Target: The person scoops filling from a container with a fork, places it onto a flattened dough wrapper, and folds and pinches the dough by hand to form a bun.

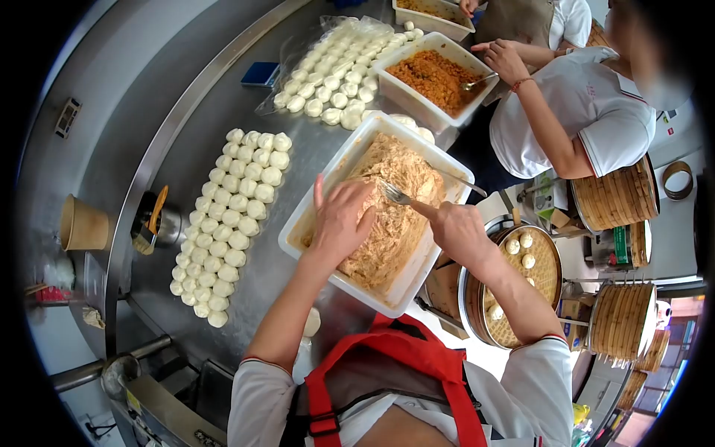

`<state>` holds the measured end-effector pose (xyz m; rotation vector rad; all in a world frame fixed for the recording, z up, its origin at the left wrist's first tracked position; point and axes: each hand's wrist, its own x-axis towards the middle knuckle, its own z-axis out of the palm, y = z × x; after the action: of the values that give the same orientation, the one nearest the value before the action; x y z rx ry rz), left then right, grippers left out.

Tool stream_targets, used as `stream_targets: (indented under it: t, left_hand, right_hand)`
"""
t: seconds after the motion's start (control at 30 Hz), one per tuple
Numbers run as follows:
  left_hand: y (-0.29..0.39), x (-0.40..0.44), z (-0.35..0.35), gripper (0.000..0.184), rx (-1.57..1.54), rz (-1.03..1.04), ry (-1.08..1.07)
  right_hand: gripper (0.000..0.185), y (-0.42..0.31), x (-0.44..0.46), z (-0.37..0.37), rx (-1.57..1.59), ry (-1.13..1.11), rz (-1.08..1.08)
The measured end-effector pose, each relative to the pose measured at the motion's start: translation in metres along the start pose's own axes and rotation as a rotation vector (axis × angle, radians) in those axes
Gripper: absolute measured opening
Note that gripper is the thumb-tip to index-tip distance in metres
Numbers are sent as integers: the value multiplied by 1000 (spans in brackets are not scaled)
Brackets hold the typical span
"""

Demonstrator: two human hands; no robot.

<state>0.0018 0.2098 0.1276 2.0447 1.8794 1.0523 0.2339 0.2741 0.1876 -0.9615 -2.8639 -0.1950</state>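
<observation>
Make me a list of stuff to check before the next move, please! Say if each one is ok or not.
1. Fork held firmly: ok, the right grip is around its handle.
2. Left grip off the filling: cannot tell, it is spread over it and hides any touch.
3. Filling inside the tub: ok, it looks heaped within the walls.
4. No other tool in the way: not ok, a metal handle lies across the rim.
5. Dough balls apart from the tub: ok, rows sit beside it.

Forearms reach forward, left grip spread, right grip curled closed.
</observation>
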Motion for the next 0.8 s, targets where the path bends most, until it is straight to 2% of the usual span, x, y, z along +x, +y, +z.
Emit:
stream_targets:
  t: [0.1,0.23,0.37,0.57,0.67,0.8]
  left_hand:
    - [-4,-25,-14,44,12,-62,23]
    - [-2,-56,-33,46,-9,-130,66]
    - [-2,-91,-46,46,-13,-230,101]
    - [-24,-148,-53,45,9,-362,216]
    - [-31,-179,-46,47,74,-468,186]
    - [-30,-212,-16,54,182,-526,88]
  right_hand:
    - [42,10,-11,-4,28,-29,34]
    - [33,17,-17,-29,281,27,86]
    - [30,-1,-35,-54,481,-97,382]
    - [27,-15,-67,-45,697,-73,466]
    - [27,-19,-73,-41,776,-110,537]
    - [27,-23,-73,-19,726,-42,444]
